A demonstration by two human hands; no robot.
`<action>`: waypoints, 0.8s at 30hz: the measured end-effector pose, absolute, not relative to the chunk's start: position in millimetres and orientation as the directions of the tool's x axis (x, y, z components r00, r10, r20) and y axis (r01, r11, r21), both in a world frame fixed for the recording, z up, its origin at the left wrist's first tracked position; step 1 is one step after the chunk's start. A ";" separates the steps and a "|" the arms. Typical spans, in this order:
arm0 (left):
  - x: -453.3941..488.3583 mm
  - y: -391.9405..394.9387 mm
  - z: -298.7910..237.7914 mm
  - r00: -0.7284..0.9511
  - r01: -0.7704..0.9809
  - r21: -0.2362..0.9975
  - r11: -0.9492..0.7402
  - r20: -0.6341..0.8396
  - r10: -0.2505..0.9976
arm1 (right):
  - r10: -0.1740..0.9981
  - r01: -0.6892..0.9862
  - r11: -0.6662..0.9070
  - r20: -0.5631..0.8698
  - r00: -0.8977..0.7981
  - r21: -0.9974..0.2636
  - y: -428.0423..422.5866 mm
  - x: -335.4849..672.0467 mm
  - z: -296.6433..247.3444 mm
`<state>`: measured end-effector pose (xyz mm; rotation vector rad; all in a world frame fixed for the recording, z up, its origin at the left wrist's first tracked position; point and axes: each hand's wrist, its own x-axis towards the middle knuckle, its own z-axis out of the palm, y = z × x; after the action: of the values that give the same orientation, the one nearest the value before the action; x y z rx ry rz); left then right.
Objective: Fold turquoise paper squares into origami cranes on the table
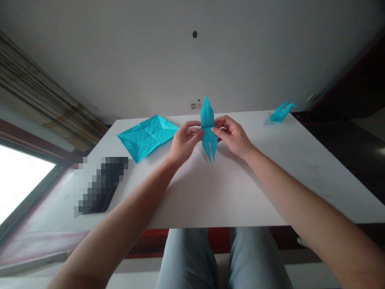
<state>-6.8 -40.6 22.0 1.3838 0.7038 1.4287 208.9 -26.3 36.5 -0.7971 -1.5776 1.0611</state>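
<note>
Above the middle of the white table, a partly folded blue origami paper (207, 114) is held upright between both hands. Its upper end comes to one point, and its lower end splits into two narrow points with a slit between them. My left hand (185, 140) is closed on the paper's left edge near its middle, thumb in front. On the opposite edge my right hand (233, 135) pinches it, also with the thumb in front. Some fingers of both hands are hidden behind the paper.
A creased blue paper sheet (147, 136) lies at the left on the table (216, 204). A folded blue paper crane (281, 113) sits at the far right corner. A dark, pixelated flat object (104, 186) lies near the left edge. The wall (144, 60) rises behind the table.
</note>
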 end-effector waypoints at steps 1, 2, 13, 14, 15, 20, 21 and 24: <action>-6.8 -40.5 22.2 0.139 -0.249 0.906 -0.343 0.384 0.913 | 0.891 -0.024 0.386 0.379 -0.251 -0.922 -26.4 209.1 37.1; -6.8 -40.7 22.7 0.139 -0.244 0.909 -0.338 0.378 0.915 | 0.892 -0.029 0.383 0.377 -0.251 -0.924 -26.7 209.3 37.8; -5.7 -46.5 30.2 0.072 -0.155 0.943 -0.295 0.308 0.949 | 0.909 -0.021 0.287 0.279 -0.311 -0.958 -37.7 207.7 47.7; -5.5 -46.3 30.0 0.070 -0.145 0.942 -0.301 0.314 0.947 | 0.905 -0.008 0.302 0.289 -0.313 -0.953 -36.6 207.3 45.9; -5.4 -46.2 29.9 0.068 -0.131 0.942 -0.309 0.320 0.945 | 0.901 0.004 0.318 0.301 -0.312 -0.948 -35.3 207.0 43.8; -6.1 -47.4 31.0 0.086 -0.105 0.952 -0.288 0.297 0.951 | 0.871 0.040 0.425 0.397 -0.290 -0.904 -29.1 207.2 37.0; -6.3 -47.4 30.8 0.099 -0.109 0.947 -0.303 0.313 0.945 | 0.861 0.044 0.452 0.423 -0.283 -0.891 -28.6 207.5 37.2; -6.6 -46.0 28.0 0.139 -0.121 0.913 -0.391 0.405 0.904 | 0.840 0.051 0.506 0.478 -0.255 -0.861 -29.2 208.6 39.6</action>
<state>-6.6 -46.0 28.0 1.5023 0.7974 1.4144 208.6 -29.2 39.6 -0.7688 -1.6672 0.9116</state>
